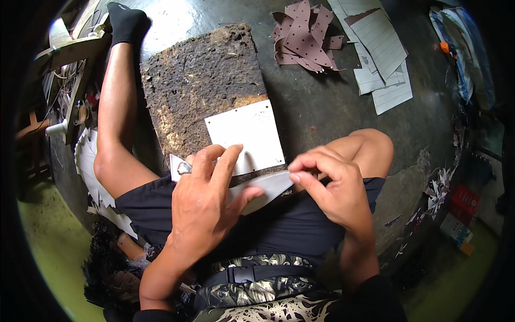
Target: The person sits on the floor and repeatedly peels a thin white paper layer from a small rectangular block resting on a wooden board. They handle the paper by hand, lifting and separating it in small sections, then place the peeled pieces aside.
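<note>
My right hand [333, 185] pinches the tip of a pale, curved, pointed flat piece [266, 196] between thumb and fingers. The piece slants down left above my lap, its lower end smeared by motion. My left hand [206, 199], with a ring on one finger, hovers beside it, thumb spread from the fingers. Its fingertips are near a white sheet [249, 134] with small dark holes by its corners. A white pointed scrap [175, 167] sticks out beside the ring; what lies under the fingers is hidden. The sheet rests on a rough, worn dark board [198, 75].
Pink dotted cut pieces [306, 37] lie in a pile at the far right of the board. Lined white sheets [378, 53] are farther right. A wooden stand [70, 53] is at the left, with white scraps [88, 161] below it. My bent legs flank the board.
</note>
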The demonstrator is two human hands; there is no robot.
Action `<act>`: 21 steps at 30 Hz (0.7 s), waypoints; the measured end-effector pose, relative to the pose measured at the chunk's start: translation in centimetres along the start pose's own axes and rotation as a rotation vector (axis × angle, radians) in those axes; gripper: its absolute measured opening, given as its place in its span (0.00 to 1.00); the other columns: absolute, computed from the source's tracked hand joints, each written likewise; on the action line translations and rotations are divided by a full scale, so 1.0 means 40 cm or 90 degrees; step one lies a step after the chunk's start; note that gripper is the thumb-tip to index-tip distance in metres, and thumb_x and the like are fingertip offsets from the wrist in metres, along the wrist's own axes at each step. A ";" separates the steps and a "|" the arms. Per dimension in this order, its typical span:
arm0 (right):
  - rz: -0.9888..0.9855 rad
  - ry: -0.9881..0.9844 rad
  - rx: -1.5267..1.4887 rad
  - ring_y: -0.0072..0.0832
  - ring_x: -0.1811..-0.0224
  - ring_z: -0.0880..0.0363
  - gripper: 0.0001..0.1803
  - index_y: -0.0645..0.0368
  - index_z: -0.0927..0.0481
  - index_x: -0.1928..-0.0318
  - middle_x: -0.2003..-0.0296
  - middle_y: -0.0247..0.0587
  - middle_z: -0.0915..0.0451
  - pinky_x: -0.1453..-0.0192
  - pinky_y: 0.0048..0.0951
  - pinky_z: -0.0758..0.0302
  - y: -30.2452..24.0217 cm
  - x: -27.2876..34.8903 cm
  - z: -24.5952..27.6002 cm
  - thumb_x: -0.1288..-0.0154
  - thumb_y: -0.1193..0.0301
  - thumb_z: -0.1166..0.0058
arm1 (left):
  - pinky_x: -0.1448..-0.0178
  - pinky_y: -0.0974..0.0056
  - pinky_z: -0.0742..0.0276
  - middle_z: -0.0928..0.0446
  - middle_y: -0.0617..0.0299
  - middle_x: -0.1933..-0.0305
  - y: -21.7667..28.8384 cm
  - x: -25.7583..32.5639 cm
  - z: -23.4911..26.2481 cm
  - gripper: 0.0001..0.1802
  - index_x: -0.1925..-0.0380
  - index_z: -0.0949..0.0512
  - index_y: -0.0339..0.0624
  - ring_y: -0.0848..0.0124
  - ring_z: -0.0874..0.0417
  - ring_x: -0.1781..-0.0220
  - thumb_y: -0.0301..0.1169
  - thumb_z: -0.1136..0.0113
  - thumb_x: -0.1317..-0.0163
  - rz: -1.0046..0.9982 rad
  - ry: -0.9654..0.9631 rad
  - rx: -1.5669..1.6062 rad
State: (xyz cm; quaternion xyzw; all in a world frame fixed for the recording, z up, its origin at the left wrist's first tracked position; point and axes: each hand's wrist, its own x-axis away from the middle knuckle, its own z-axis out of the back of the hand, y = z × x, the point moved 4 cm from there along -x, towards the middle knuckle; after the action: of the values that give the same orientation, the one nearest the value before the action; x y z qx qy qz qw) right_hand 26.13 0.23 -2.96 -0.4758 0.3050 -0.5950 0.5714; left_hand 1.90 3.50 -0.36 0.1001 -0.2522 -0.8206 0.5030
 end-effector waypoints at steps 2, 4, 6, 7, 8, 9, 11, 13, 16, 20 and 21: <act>0.104 0.052 0.034 0.30 0.62 0.11 0.08 0.63 0.10 0.48 0.56 0.44 0.10 0.56 0.31 0.16 -0.009 -0.059 -0.012 0.24 0.78 0.29 | 0.48 0.50 0.14 0.20 0.51 0.36 0.005 -0.010 0.018 0.29 0.27 0.18 0.45 0.47 0.12 0.45 0.30 0.25 0.27 -0.003 0.024 -0.054; 0.038 0.081 0.016 0.22 0.56 0.13 0.09 0.65 0.11 0.48 0.57 0.36 0.10 0.47 0.26 0.16 -0.023 -0.090 -0.022 0.26 0.80 0.27 | 0.48 0.50 0.14 0.20 0.51 0.37 0.014 -0.018 0.031 0.30 0.27 0.19 0.42 0.48 0.11 0.46 0.28 0.26 0.28 0.012 0.062 -0.039; 0.038 0.108 -0.019 0.19 0.57 0.14 0.13 0.65 0.11 0.45 0.59 0.33 0.11 0.49 0.25 0.16 -0.019 -0.145 -0.040 0.26 0.80 0.26 | 0.45 0.47 0.13 0.18 0.48 0.37 0.010 -0.043 0.034 0.31 0.26 0.21 0.41 0.46 0.10 0.46 0.25 0.26 0.29 0.000 0.118 -0.025; 0.016 0.105 -0.037 0.17 0.57 0.15 0.13 0.65 0.11 0.45 0.59 0.32 0.11 0.49 0.24 0.17 -0.018 -0.154 -0.045 0.26 0.80 0.25 | 0.44 0.46 0.13 0.18 0.47 0.38 0.011 -0.058 0.017 0.31 0.26 0.21 0.41 0.44 0.10 0.46 0.24 0.26 0.28 0.005 0.100 0.062; 0.002 0.101 -0.053 0.16 0.57 0.15 0.13 0.65 0.11 0.45 0.59 0.31 0.11 0.49 0.23 0.17 -0.016 -0.163 -0.050 0.26 0.80 0.25 | 0.44 0.45 0.12 0.18 0.46 0.38 0.013 -0.076 -0.006 0.31 0.26 0.21 0.41 0.43 0.10 0.46 0.24 0.26 0.28 0.009 0.084 0.148; -0.011 0.097 -0.069 0.15 0.57 0.15 0.13 0.65 0.11 0.45 0.59 0.31 0.11 0.49 0.22 0.17 -0.011 -0.169 -0.054 0.26 0.80 0.25 | 0.44 0.44 0.12 0.18 0.44 0.38 0.011 -0.096 -0.030 0.31 0.26 0.22 0.41 0.41 0.10 0.47 0.23 0.26 0.27 0.007 0.074 0.236; -0.028 0.102 -0.083 0.13 0.57 0.17 0.13 0.65 0.11 0.45 0.59 0.28 0.12 0.49 0.20 0.17 0.001 -0.170 -0.059 0.26 0.80 0.24 | 0.49 0.45 0.11 0.17 0.44 0.40 0.006 -0.133 -0.061 0.29 0.28 0.21 0.40 0.42 0.09 0.52 0.24 0.25 0.27 -0.010 0.092 0.260; -0.070 0.118 -0.109 0.13 0.57 0.17 0.12 0.65 0.11 0.45 0.58 0.28 0.12 0.49 0.20 0.17 0.027 -0.160 -0.060 0.25 0.80 0.24 | 0.52 0.47 0.11 0.16 0.48 0.44 -0.001 -0.134 -0.071 0.23 0.34 0.16 0.41 0.46 0.09 0.53 0.24 0.24 0.27 0.025 0.084 0.285; -0.088 0.076 -0.332 0.14 0.53 0.15 0.11 0.68 0.11 0.42 0.54 0.31 0.10 0.45 0.20 0.15 0.059 -0.150 -0.064 0.21 0.80 0.27 | 0.53 0.49 0.11 0.16 0.52 0.47 -0.008 -0.136 -0.080 0.18 0.40 0.13 0.42 0.51 0.08 0.54 0.24 0.23 0.27 -0.002 0.106 0.252; -0.141 0.055 -0.456 0.15 0.51 0.14 0.12 0.68 0.12 0.40 0.51 0.34 0.10 0.44 0.19 0.15 0.082 -0.135 -0.059 0.18 0.81 0.30 | 0.55 0.50 0.11 0.15 0.54 0.49 0.003 -0.142 -0.086 0.16 0.42 0.11 0.46 0.53 0.08 0.57 0.25 0.23 0.27 -0.023 0.115 0.278; -0.139 0.050 -0.477 0.15 0.51 0.14 0.11 0.68 0.12 0.40 0.51 0.34 0.10 0.43 0.20 0.15 0.085 -0.131 -0.053 0.18 0.81 0.31 | 0.55 0.50 0.11 0.15 0.54 0.49 0.004 -0.143 -0.087 0.16 0.42 0.11 0.46 0.54 0.08 0.58 0.25 0.23 0.27 -0.011 0.106 0.274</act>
State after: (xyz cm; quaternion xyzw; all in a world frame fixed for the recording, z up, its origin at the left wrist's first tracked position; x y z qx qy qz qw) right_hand 24.97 4.40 -7.93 -0.6580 0.4703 -0.5175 0.2793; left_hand 6.17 7.38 -3.75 0.2749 -0.3781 -0.7411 0.4820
